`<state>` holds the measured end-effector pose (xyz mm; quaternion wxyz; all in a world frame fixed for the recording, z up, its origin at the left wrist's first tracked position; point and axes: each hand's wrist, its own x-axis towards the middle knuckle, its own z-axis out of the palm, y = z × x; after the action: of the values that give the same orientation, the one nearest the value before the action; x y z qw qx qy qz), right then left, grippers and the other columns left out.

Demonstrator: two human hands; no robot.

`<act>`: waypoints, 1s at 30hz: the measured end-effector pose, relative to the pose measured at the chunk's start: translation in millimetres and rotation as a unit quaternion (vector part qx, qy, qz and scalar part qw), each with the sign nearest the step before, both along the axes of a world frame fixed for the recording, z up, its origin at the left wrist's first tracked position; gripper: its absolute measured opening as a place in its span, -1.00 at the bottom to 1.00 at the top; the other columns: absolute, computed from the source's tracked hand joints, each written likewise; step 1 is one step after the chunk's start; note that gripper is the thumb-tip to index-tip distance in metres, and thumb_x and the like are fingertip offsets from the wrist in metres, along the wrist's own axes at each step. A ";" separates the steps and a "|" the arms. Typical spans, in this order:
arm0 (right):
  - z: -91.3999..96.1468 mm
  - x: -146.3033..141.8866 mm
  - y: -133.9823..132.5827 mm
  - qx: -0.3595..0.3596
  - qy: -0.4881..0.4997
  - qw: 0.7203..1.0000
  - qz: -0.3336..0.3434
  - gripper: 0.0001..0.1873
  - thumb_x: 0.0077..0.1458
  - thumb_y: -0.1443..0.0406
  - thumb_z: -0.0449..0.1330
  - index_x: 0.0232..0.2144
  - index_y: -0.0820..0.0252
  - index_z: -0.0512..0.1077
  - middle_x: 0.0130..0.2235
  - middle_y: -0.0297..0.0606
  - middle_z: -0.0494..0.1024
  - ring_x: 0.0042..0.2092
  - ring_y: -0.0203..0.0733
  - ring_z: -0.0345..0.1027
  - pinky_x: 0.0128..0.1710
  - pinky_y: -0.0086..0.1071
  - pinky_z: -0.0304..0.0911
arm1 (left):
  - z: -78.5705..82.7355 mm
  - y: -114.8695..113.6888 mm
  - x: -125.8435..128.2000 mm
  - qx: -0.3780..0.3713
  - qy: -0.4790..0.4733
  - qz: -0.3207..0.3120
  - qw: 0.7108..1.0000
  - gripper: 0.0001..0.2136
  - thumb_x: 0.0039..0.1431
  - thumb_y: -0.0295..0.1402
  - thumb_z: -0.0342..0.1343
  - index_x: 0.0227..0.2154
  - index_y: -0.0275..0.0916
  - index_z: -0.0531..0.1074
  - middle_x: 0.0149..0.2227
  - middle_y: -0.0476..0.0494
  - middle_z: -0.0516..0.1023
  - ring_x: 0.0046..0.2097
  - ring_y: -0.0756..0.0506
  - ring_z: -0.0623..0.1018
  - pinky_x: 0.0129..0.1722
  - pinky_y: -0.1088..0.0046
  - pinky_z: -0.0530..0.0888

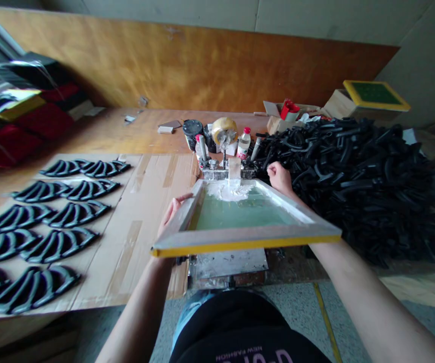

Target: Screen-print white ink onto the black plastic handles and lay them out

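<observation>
In front of me a screen printing frame (248, 235) is tilted up over a metal base plate (232, 263). White paste (229, 191) lies on the far part of its green mesh, around a pale squeegee (234, 170). My left hand (170, 214) is beside the frame's left side, fingers stretched forward; the frame partly hides it, and I cannot tell whether they touch. Past the frame's right side, my right hand (279, 177) is closed near a heap of black curved parts (354, 186). Whatever its fingers may hold is hidden. Both forearms pass below the frame.
Black ribbed fan-shaped pieces (62, 242) lie in rows on cardboard (126, 272) to the left. Behind the press stand a dark tub (192, 132), a tape roll (224, 130) and a red-capped bottle (243, 143). Another yellow-edged screen (376, 95) rests on a box at back right.
</observation>
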<state>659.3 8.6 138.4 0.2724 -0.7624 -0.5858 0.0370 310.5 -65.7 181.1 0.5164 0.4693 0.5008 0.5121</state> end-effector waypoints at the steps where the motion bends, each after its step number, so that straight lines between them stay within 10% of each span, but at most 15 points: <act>1: -13.0 3.1 -9.3 -0.034 0.021 0.999 -0.014 -0.75 0.22 0.31 0.06 -0.13 0.21 0.48 -0.27 -0.15 0.57 -0.21 -0.04 0.43 -0.19 -0.27 0.29 | 6.0 8.4 5.0 0.024 -0.030 -0.001 0.999 -0.40 0.03 0.17 0.10 -0.06 -0.24 0.47 -0.11 -0.16 0.56 -0.14 -0.13 0.54 -0.22 0.41 0.50; 6: -71.6 -37.3 -55.4 -0.064 0.028 0.976 0.207 -0.63 0.07 0.25 0.31 -0.04 0.16 0.45 -0.15 -0.17 0.56 -0.07 -0.08 0.39 -0.03 -0.23 0.26 | 6.2 22.9 32.8 -0.008 -0.119 0.035 0.992 -0.41 0.15 0.13 -0.02 0.07 -0.21 0.33 -0.13 -0.21 0.56 -0.15 -0.12 0.57 -0.33 0.41 0.53; 12: -66.0 -114.9 -104.4 0.008 -0.055 0.964 0.262 -0.87 0.13 0.25 0.28 -0.25 0.14 0.53 -0.24 -0.19 0.50 -0.10 -0.07 0.31 -0.05 -0.20 0.24 | -64.8 -43.6 65.8 -0.296 -0.130 -0.101 0.941 -0.48 0.17 0.06 0.06 0.02 -0.24 0.34 -0.04 -0.34 0.56 -0.19 -0.17 0.61 -0.38 0.35 0.56; 16: -68.6 -125.6 -123.9 0.045 -0.060 0.889 0.451 -0.86 0.23 0.26 0.17 -0.26 0.09 0.54 -0.27 -0.25 0.54 -0.13 -0.15 0.35 -0.05 -0.28 0.26 | -103.4 -71.0 33.9 -0.352 -0.105 -0.060 0.928 -0.63 0.19 -0.02 0.05 -0.25 -0.29 0.40 -0.31 -0.24 0.62 -0.36 -0.11 0.60 -0.44 0.40 0.52; 18: -74.0 -96.8 -114.3 0.023 -0.041 0.919 0.390 -0.83 0.25 0.30 0.13 -0.22 0.11 0.54 -0.22 -0.25 0.56 -0.13 -0.17 0.38 -0.06 -0.31 0.28 | -119.1 -73.9 -11.7 -0.341 -0.036 -0.005 0.939 -0.63 0.19 -0.01 0.02 -0.30 -0.27 0.40 -0.38 -0.19 0.62 -0.43 -0.08 0.58 -0.49 0.45 0.48; 21: -79.6 -28.9 -81.0 -0.058 -0.037 0.992 0.106 -0.72 0.25 0.42 0.03 -0.09 0.25 0.50 -0.06 -0.06 0.55 0.00 -0.10 0.39 0.02 -0.29 0.27 | -144.9 -76.6 -97.8 -0.369 0.138 0.084 0.915 -0.56 0.16 0.05 -0.07 -0.39 -0.28 0.41 -0.51 -0.18 0.58 -0.53 -0.08 0.51 -0.57 0.44 0.43; 24: -81.8 22.0 -48.0 -0.163 -0.041 0.985 -0.024 -0.65 0.20 0.44 0.06 0.03 0.37 0.42 0.03 0.11 0.50 0.11 0.01 0.35 0.12 -0.23 0.20 | -170.3 -80.9 -162.0 -0.418 0.291 0.079 0.857 -0.57 0.09 0.07 -0.05 -0.43 -0.24 0.41 -0.60 -0.16 0.51 -0.52 -0.18 0.53 -0.52 0.30 0.49; 30: -72.2 36.0 -30.9 -0.181 -0.012 0.983 -0.034 -0.52 0.10 0.41 0.17 0.10 0.27 0.37 -0.08 0.03 0.59 0.05 0.06 0.43 0.10 -0.21 0.25 | -180.6 -72.4 -169.5 -0.338 0.436 -0.034 0.833 -0.60 0.08 0.05 -0.07 -0.53 -0.17 0.41 -0.72 -0.11 0.39 -0.55 -0.30 0.54 -0.48 0.15 0.50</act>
<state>695.3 -22.3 66.2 0.1237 -0.8190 -0.5464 0.1241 141.0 -138.1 0.5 0.3880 0.4571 0.7995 0.0353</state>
